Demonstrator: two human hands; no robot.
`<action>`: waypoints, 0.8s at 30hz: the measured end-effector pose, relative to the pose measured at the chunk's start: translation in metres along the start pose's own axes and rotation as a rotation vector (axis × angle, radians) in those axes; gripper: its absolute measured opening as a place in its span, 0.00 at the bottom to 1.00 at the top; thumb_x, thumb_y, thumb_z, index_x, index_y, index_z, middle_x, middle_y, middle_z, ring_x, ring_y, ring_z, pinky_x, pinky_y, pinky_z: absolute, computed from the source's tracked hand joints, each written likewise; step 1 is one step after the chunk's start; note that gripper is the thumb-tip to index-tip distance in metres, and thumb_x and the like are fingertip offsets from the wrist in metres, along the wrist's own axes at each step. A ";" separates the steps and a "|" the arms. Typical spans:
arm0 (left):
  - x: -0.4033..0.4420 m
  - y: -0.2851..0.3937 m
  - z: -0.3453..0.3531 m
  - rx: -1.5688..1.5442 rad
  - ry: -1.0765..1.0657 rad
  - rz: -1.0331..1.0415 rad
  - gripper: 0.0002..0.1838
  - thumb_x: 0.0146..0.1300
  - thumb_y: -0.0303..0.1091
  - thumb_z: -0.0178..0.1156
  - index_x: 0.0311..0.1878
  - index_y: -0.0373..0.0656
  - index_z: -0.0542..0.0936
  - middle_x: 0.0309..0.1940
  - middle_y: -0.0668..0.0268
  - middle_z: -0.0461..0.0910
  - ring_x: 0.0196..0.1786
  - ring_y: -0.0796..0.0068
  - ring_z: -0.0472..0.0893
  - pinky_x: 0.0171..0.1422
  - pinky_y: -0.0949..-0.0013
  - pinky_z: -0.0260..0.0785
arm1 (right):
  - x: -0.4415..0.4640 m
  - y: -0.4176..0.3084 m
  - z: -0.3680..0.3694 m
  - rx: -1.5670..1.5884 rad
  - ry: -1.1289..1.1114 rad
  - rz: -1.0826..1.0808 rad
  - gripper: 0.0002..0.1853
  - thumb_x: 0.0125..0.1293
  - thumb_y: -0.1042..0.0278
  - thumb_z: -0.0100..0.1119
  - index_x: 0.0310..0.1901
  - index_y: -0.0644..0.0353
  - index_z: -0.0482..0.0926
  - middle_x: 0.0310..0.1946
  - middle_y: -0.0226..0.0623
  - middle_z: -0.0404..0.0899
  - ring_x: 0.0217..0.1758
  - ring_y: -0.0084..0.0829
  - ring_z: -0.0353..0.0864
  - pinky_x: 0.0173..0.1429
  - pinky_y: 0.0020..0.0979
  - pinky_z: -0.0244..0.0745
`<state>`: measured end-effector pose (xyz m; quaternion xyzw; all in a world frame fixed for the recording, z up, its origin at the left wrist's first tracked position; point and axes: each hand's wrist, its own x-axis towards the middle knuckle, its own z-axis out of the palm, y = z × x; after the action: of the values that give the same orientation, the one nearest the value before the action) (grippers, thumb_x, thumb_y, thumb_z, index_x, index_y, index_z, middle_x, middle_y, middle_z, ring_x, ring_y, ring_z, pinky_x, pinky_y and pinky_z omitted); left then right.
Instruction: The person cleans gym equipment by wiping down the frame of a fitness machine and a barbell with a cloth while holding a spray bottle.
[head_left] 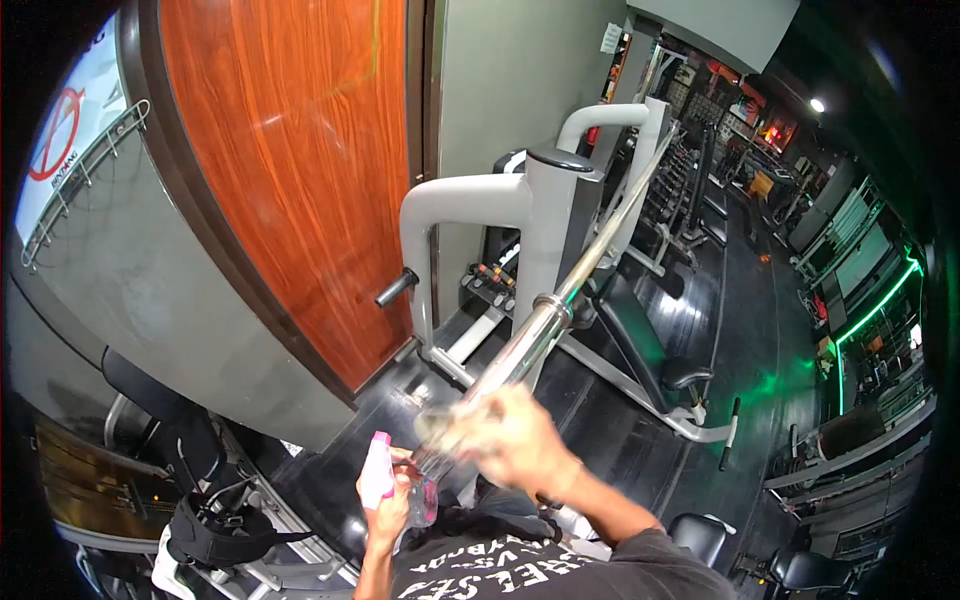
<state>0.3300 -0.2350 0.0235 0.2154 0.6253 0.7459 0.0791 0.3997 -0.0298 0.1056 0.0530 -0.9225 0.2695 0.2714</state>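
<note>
My left hand point(386, 515) is closed around a spray bottle point(377, 474) with a pink and white trigger head and a clear lower part. My right hand point(522, 440) is at the near end of a shiny metal barbell point(515, 355), its fingers bent over a greyish cloth point(440, 428). Motion blurs the cloth and the fingertips, and the cloth appears to lie against the bar's thick end sleeve. The bar rests on a light grey bench rack point(553, 225) and runs away from me to the upper right.
A black padded bench point(635, 335) stands right of the bar. A short peg point(397, 288) sticks out from the rack near the wooden door point(290, 180). Dumbbell racks point(680, 175) line the far side. At lower left, a black bag point(215, 525) hangs by gym equipment.
</note>
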 end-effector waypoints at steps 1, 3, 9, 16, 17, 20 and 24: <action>-0.001 -0.005 -0.004 0.028 -0.010 0.003 0.32 0.62 0.60 0.63 0.48 0.34 0.75 0.38 0.63 0.78 0.35 0.76 0.80 0.41 0.70 0.75 | 0.001 0.024 -0.006 0.014 0.053 0.026 0.14 0.46 0.66 0.71 0.38 0.41 0.86 0.45 0.34 0.79 0.48 0.41 0.76 0.48 0.39 0.76; -0.004 -0.009 -0.006 0.052 -0.021 0.003 0.33 0.62 0.60 0.62 0.48 0.34 0.75 0.38 0.63 0.78 0.35 0.76 0.80 0.41 0.71 0.74 | 0.007 0.073 -0.023 -0.220 0.171 0.106 0.11 0.45 0.73 0.65 0.33 0.48 0.87 0.45 0.36 0.78 0.47 0.39 0.76 0.53 0.37 0.73; -0.006 -0.002 0.000 -0.001 0.012 -0.002 0.30 0.64 0.55 0.63 0.48 0.32 0.74 0.38 0.61 0.78 0.35 0.76 0.80 0.40 0.69 0.75 | 0.014 0.053 -0.023 -0.384 0.098 0.129 0.10 0.57 0.60 0.68 0.41 0.47 0.86 0.41 0.38 0.77 0.44 0.42 0.75 0.47 0.41 0.74; -0.010 -0.001 -0.002 -0.072 -0.008 -0.033 0.27 0.64 0.52 0.64 0.47 0.33 0.74 0.39 0.60 0.80 0.35 0.74 0.82 0.41 0.68 0.77 | 0.008 0.032 -0.029 0.038 -0.014 0.229 0.11 0.53 0.67 0.67 0.40 0.46 0.87 0.42 0.37 0.77 0.48 0.41 0.77 0.53 0.37 0.76; -0.011 -0.003 -0.002 -0.071 -0.006 -0.037 0.27 0.64 0.52 0.64 0.47 0.33 0.74 0.39 0.60 0.80 0.35 0.74 0.82 0.41 0.68 0.77 | 0.014 0.057 -0.036 -0.036 0.085 0.203 0.09 0.54 0.68 0.66 0.39 0.48 0.87 0.43 0.38 0.77 0.48 0.41 0.77 0.53 0.37 0.76; -0.012 -0.005 -0.001 -0.112 -0.008 -0.014 0.27 0.65 0.52 0.63 0.47 0.33 0.74 0.39 0.60 0.80 0.35 0.74 0.82 0.41 0.68 0.76 | 0.023 0.095 -0.043 -0.361 0.371 0.405 0.07 0.54 0.65 0.69 0.36 0.50 0.87 0.42 0.41 0.77 0.46 0.43 0.75 0.48 0.42 0.74; -0.008 -0.001 0.000 -0.073 -0.002 -0.013 0.26 0.65 0.52 0.63 0.46 0.34 0.75 0.39 0.61 0.80 0.35 0.75 0.81 0.42 0.69 0.76 | 0.018 0.025 -0.013 -0.276 0.112 0.124 0.08 0.50 0.65 0.70 0.35 0.44 0.88 0.37 0.35 0.80 0.45 0.39 0.76 0.50 0.36 0.73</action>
<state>0.3368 -0.2375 0.0205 0.2090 0.5989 0.7675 0.0922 0.3844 -0.0010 0.1132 -0.0571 -0.9356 0.1589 0.3101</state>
